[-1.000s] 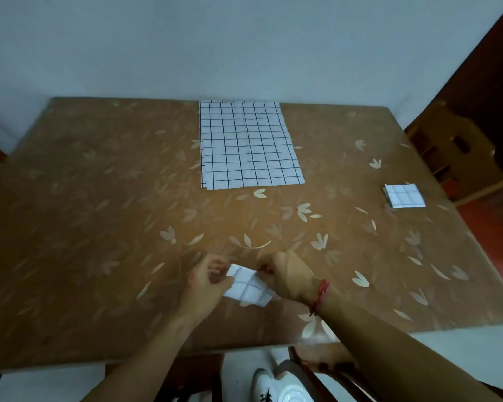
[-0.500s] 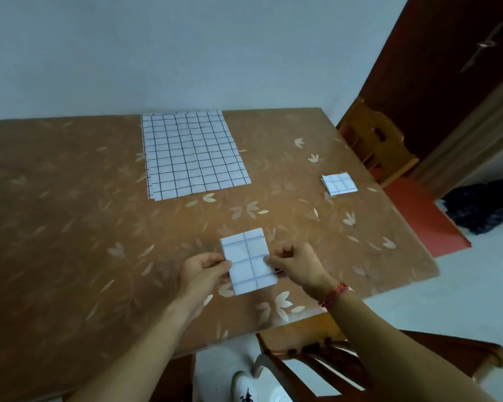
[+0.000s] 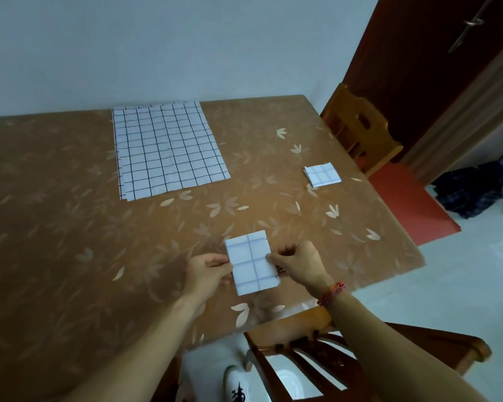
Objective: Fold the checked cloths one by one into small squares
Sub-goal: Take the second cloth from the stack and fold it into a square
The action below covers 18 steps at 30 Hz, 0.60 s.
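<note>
Above the near table (image 3: 70,256) edge, both hands, left (image 3: 208,271) and right (image 3: 298,264), pinched a half-folded cloth (image 3: 251,262), seemingly awaiting one last fold into a square.

We hold a small folded cloth (image 3: 251,262) with our left hand (image 3: 206,271) and right hand (image 3: 298,264), 1 on each side. Far off lies a flat cloth pile (image 3: 166,149). Another folded square (image 3: 322,174) sits right.

White cloths (image 3: 169,152) with a dark grid; the folded cloth (image 3: 251,262) shows fainter blue-grey lines; brown tabletop (image 3: 55,198) with pale leaf motifs; red braided wristband (image 3: 331,292); orange-red floor mat (image 3: 413,198)
</note>
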Each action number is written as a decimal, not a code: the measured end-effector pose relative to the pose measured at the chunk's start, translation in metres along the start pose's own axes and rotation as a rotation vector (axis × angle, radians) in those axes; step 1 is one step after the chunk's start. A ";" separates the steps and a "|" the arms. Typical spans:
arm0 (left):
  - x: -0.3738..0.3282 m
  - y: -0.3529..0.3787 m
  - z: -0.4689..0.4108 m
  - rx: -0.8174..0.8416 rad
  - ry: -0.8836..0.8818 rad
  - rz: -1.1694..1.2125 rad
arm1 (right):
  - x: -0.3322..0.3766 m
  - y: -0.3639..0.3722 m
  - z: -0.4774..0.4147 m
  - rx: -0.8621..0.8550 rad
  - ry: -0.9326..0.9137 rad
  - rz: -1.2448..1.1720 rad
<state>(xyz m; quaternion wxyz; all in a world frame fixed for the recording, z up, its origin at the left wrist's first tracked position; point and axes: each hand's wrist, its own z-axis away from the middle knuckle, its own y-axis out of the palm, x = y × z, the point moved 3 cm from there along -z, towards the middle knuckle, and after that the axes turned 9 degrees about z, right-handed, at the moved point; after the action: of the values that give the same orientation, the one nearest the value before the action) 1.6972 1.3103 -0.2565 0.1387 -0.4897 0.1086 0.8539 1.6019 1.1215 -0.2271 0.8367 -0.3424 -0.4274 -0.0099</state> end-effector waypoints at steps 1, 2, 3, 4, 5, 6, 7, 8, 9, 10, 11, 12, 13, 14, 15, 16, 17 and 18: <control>0.002 0.002 -0.003 -0.009 -0.010 -0.006 | -0.002 0.000 -0.003 -0.002 0.005 0.006; 0.004 0.003 -0.005 -0.019 -0.014 -0.011 | -0.003 0.001 -0.006 -0.005 0.009 0.022; 0.005 0.005 -0.007 -0.034 -0.017 -0.023 | -0.005 0.002 -0.011 -0.005 0.010 0.042; 0.007 0.007 -0.010 -0.053 -0.021 -0.035 | -0.008 0.004 -0.016 -0.003 0.007 0.071; 0.008 0.010 -0.014 -0.072 -0.024 -0.044 | -0.011 0.006 -0.023 0.000 0.000 0.100; 0.010 0.011 -0.019 -0.090 -0.027 -0.052 | -0.014 0.008 -0.030 0.008 0.000 0.117; 0.012 0.012 -0.023 -0.107 -0.029 -0.062 | -0.017 0.011 -0.036 0.018 0.004 0.120; 0.014 0.013 -0.028 -0.123 -0.028 -0.077 | -0.020 0.014 -0.042 0.023 0.012 0.117; 0.016 0.013 -0.034 -0.139 -0.025 -0.097 | -0.023 0.017 -0.049 0.023 0.016 0.119; 0.018 0.013 -0.038 -0.152 -0.023 -0.119 | -0.026 0.021 -0.054 0.023 0.011 0.129; 0.021 0.013 -0.042 -0.163 -0.021 -0.141 | -0.028 0.024 -0.059 0.027 0.005 0.145; 0.024 0.013 -0.047 -0.171 -0.018 -0.161 | -0.031 0.027 -0.064 0.030 0.002 0.158; 0.026 0.013 -0.051 -0.179 -0.017 -0.184 | -0.033 0.030 -0.067 0.032 0.005 0.170; 0.030 0.013 -0.055 -0.185 -0.020 -0.206 | -0.036 0.033 -0.070 0.038 0.013 0.179; 0.033 0.013 -0.059 -0.185 -0.023 -0.227 | -0.039 0.036 -0.074 0.045 0.022 0.182; 0.036 0.013 -0.063 -0.182 -0.025 -0.250 | -0.043 0.039 -0.077 0.053 0.033 0.179; 0.039 0.013 -0.066 -0.180 -0.023 -0.282 | -0.047 0.042 -0.080 0.059 0.043 0.175; 0.041 0.013 -0.067 -0.175 -0.018 -0.318 | -0.050 0.045 -0.082 0.066 0.051 0.175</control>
<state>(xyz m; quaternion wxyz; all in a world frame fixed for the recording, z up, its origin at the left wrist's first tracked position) 1.7272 1.2815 -0.3249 0.2299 -0.5035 -0.0464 0.8316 1.6425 1.0941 -0.3213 0.8557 -0.3505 -0.3745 0.0686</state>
